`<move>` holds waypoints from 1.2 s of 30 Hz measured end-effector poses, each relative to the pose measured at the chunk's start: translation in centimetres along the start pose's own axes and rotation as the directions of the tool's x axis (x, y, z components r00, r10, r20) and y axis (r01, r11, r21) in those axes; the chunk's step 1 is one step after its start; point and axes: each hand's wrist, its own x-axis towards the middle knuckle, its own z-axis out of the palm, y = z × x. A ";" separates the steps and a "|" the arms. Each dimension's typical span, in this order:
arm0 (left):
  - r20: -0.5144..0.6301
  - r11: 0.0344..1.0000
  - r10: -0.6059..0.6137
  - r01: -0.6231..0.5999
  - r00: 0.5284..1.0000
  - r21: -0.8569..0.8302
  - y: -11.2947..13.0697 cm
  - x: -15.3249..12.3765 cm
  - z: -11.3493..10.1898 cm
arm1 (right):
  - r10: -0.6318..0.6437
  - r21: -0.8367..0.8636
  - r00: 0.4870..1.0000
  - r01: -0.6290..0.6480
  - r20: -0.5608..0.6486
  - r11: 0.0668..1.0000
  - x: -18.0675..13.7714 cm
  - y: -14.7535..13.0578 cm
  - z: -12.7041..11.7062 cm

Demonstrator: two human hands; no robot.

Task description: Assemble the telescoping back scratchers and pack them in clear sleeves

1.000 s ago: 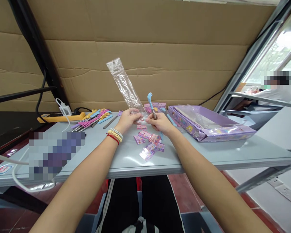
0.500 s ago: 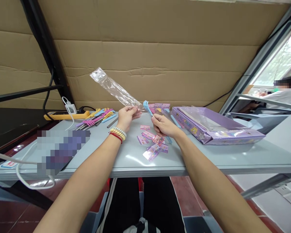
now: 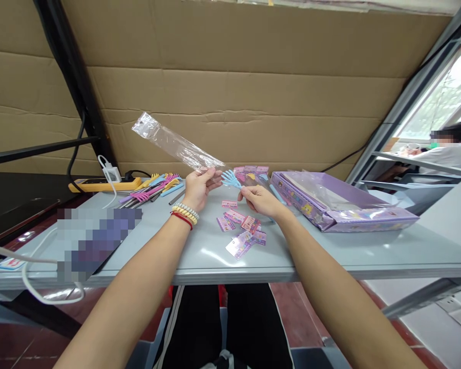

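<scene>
My left hand (image 3: 202, 188) pinches the lower end of a long clear plastic bag (image 3: 172, 144), which slants up to the left. In my right hand (image 3: 262, 200) is a light-blue back scratcher (image 3: 231, 179); its hand-shaped head points left, close to my left fingertips and the bag's end. My right fingers hide most of its handle. Below both hands, several small pink and purple cards (image 3: 249, 223) lie scattered on the grey table (image 3: 207, 251). More back scratchers (image 3: 149, 193) in pink, yellow, blue and purple are heaped to the left.
A purple open box (image 3: 369, 219) with clear plastic bags in it stands at the right. At the back left lies a yellow power strip (image 3: 100, 184) with a white charger (image 3: 112, 173). Cardboard (image 3: 230, 92) closes off the back. A person (image 3: 445, 148) sits beyond the right frame.
The back scratcher has turned so that its spread fingers show and its head points left toward the bag. The bag has tipped slightly lower to the left.
</scene>
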 end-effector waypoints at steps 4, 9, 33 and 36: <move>0.137 0.995 -0.045 0.031 0.990 0.098 -0.1 -0.2 0.0 | -0.028 -0.041 0.999 0.027 -0.021 0.999 -0.1 -0.3 -0.1; 0.244 0.982 -0.118 0.076 0.963 0.175 -0.4 -0.4 0.0 | -0.023 -0.049 0.994 0.018 -0.107 0.999 -0.3 -0.4 0.1; 0.126 0.992 0.071 -0.084 0.989 0.097 -0.2 0.0 0.1 | 0.016 -0.044 0.989 -0.023 -0.148 0.999 -0.2 -0.5 0.1; 0.113 0.994 0.067 -0.076 0.991 0.077 0.1 0.1 0.0 | 0.035 -0.092 0.980 -0.054 -0.195 0.994 0.0 -0.1 0.1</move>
